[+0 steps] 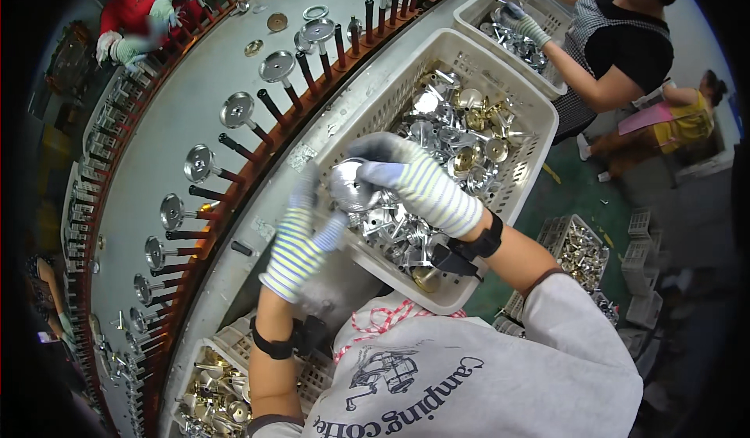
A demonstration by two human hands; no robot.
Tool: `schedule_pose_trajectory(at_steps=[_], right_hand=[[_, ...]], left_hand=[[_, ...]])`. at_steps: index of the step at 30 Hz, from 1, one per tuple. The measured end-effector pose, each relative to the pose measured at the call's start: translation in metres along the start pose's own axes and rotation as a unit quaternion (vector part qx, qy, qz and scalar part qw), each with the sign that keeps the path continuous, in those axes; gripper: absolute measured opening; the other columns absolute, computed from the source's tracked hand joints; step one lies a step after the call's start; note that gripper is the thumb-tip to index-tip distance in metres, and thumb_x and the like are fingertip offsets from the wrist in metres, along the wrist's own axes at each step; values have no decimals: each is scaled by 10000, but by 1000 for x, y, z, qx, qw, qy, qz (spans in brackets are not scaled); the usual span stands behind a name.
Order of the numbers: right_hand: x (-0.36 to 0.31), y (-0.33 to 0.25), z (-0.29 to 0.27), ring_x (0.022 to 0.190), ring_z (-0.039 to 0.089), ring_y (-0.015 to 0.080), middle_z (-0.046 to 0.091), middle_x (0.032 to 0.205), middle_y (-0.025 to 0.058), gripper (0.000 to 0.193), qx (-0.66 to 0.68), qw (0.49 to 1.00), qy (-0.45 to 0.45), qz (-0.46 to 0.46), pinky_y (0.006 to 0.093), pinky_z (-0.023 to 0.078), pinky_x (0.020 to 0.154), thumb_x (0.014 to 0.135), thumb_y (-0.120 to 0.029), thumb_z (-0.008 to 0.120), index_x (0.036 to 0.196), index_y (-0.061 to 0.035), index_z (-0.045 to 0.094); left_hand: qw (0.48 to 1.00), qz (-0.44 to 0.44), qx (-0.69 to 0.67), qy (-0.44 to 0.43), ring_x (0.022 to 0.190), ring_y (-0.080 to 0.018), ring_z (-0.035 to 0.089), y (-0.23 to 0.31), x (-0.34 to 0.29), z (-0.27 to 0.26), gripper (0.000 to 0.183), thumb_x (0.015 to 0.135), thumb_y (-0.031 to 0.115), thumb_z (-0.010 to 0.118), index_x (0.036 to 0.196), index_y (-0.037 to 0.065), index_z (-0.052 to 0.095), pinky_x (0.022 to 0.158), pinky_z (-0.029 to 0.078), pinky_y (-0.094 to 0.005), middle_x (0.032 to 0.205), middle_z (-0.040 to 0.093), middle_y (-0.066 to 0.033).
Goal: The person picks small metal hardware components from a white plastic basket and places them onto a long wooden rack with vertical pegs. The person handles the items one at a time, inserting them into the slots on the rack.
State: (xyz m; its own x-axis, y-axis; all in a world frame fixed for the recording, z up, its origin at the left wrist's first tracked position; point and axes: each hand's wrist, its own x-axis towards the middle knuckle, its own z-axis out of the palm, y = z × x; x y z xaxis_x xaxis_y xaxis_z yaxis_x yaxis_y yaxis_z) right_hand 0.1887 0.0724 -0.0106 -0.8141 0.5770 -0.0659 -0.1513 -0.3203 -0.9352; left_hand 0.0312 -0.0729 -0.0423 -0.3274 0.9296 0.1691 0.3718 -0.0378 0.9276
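Observation:
My right hand (422, 184), in a striped glove with grey fingertips, is closed on a shiny silver disc-shaped metal part (351, 184) above the near end of a pale plastic crate (539, 153). Just left of the disc is my left hand (297, 239), gloved alike. Its fingers stretch upward with the thumb apart, and their tips are blurred. Whether the thumb touches the disc I cannot tell. Loose silver and gold-coloured stemmed metal parts (449, 129) fill the crate below my hands.
To the left curves a grey work surface (312, 87) edged with dark upright pegs, several carrying round metal discs (237, 110). Another crate of parts (226, 387) sits at lower left. At upper right a person (601, 55) reaches over a further crate (558, 83); another in red (141, 8) works opposite.

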Motion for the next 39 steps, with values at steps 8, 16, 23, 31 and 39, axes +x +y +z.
schedule_pose_trajectory(at_steps=[8, 16, 23, 31, 39], right_hand=[[63, 72, -45, 1065, 575, 202, 579, 1175, 131, 494, -271, 924, -231, 140, 344, 481, 893, 876, -316, 628, 1275, -53, 501], [60, 169, -54, 1294, 341, 435, 261, 1459, 219, 855, -745, 564, -321, 156, 484, 379, 1019, 674, -370, 772, 1406, -225, 356], [39, 197, -63, 1082, 531, 341, 499, 1180, 183, 458, -689, 669, -272, 66, 415, 466, 883, 726, -366, 686, 1068, -65, 644], [40, 216, -63, 890, 623, 349, 639, 906, 184, 314, -712, 643, -281, -26, 404, 511, 794, 702, -226, 725, 967, -65, 674], [49, 221, -63, 887, 639, 342, 658, 891, 183, 252, -712, 644, -278, -38, 412, 514, 770, 728, -159, 679, 955, -50, 688]], left_hand=[[961, -198, -191, -9, 860, -167, 643, -48, -27, -5, 232, 919, 127, 572, 1121, 13, 581, 723, 533, -281, 989, 650, -100], [956, -193, -215, 43, 783, -113, 629, -55, -38, -5, 275, 911, 207, 607, 1085, -6, 616, 716, 518, -256, 932, 683, -84], [951, -183, -239, 69, 778, -114, 630, -53, -34, -2, 252, 908, 189, 610, 1049, -19, 613, 698, 517, -250, 921, 680, -102], [951, -188, -238, 63, 837, -148, 640, -56, -41, 0, 206, 924, 132, 571, 1093, 15, 573, 689, 557, -266, 930, 636, -95], [950, -189, -240, 57, 845, -141, 636, -54, -43, -11, 266, 900, 135, 613, 1131, 9, 582, 709, 537, -273, 986, 662, -101]])
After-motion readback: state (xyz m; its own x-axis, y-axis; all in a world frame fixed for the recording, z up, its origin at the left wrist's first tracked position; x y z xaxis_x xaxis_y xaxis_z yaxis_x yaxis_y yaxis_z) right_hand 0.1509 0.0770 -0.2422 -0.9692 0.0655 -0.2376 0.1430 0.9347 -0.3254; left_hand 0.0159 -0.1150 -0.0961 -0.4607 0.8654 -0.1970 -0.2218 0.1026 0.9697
